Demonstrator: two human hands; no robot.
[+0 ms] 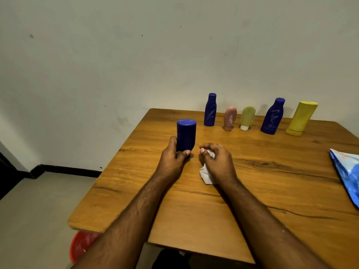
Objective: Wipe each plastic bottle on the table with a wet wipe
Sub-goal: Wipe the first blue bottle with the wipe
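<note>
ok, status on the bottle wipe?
Left hand grips blue bottle upright on table. Right hand holds wet wipe, off the bottle. Five bottles at far edge. Nothing in the way.

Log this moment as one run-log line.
left hand: holds dark blue plastic bottle | right hand: holds white wet wipe | five bottles in back row

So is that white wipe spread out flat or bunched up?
Bunched up. The wet wipe is crumpled inside the right hand, with one loose corner trailing onto the table.
</note>
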